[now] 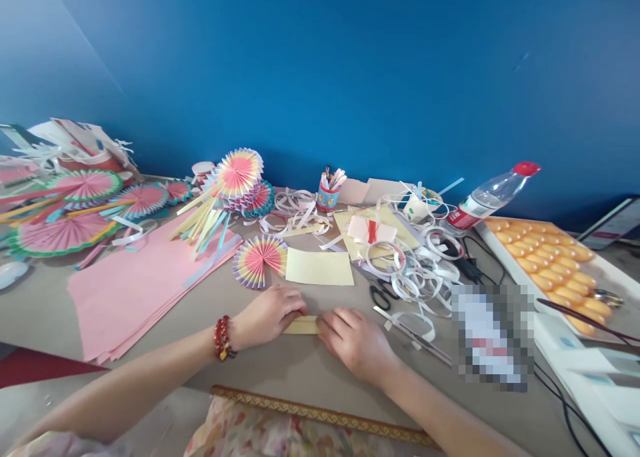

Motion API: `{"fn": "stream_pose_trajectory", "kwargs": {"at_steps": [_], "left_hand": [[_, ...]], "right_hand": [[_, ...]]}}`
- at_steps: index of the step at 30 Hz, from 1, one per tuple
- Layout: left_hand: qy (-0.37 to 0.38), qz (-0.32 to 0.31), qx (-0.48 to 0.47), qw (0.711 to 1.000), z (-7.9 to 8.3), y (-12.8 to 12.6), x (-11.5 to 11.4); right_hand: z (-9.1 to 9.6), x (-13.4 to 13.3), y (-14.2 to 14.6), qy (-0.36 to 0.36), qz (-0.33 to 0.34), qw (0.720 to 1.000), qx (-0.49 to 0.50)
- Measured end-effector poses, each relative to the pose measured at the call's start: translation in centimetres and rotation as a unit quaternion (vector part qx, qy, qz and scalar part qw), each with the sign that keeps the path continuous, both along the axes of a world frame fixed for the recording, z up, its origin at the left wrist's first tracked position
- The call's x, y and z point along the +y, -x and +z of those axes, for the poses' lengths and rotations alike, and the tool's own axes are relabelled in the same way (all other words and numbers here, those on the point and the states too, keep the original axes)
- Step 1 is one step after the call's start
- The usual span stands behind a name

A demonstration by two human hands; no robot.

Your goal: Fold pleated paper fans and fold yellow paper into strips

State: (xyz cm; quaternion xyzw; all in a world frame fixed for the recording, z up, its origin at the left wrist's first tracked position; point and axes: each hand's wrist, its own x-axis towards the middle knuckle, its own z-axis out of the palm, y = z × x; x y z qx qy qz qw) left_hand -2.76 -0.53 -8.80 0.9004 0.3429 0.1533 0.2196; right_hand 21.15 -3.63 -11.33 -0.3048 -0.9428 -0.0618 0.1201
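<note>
A narrow folded strip of pale yellow paper (303,325) lies on the table between my two hands. My left hand (273,315), with red beads at the wrist, presses its curled fingers on the strip's left end. On the right end rest the bent fingers of my right hand (353,340). Just beyond them is a flat pale yellow sheet (320,267). A pleated paper fan (261,260) in pink, yellow and lilac touches that sheet's left side. Black-handled scissors (383,295) lie to the right, their blades partly hidden under curled white strips.
Pink paper sheets (135,290) cover the left of the table, with finished fans (237,173) behind. Coils of white paper tape (417,280) crowd the right. A plastic bottle (485,200) leans near an orange bumpy tray (543,260). A pen cup (328,195) stands by the wall.
</note>
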Motion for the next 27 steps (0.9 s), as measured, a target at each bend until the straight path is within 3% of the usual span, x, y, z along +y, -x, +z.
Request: {"fn": "stream_pose_trajectory", "kwargs": {"at_steps": [3,7,10,20,27], "left_hand": [[-0.081,0.013,0.041,0.996,0.3,-0.3,-1.2],[-0.187,-0.017,0.095,0.978,-0.1,-0.5,-2.9],[-0.219,-0.011,0.115,0.969,-0.8,-0.4,-3.6],[-0.193,0.017,0.123,0.973,-1.5,0.2,-4.2],[-0.134,0.094,0.115,0.98,-1.1,0.1,-4.0]], "right_hand": [[-0.3,0.0,-0.1,-0.005,0.008,1.0,0.009],[0.1,-0.1,-0.1,-0.014,0.006,0.999,0.033],[0.5,-0.5,-0.3,-0.014,0.01,0.999,0.032],[0.7,-0.7,-1.1,0.066,-0.055,0.993,0.078],[1.4,-0.2,-0.9,0.13,-0.09,0.982,0.107]]}}
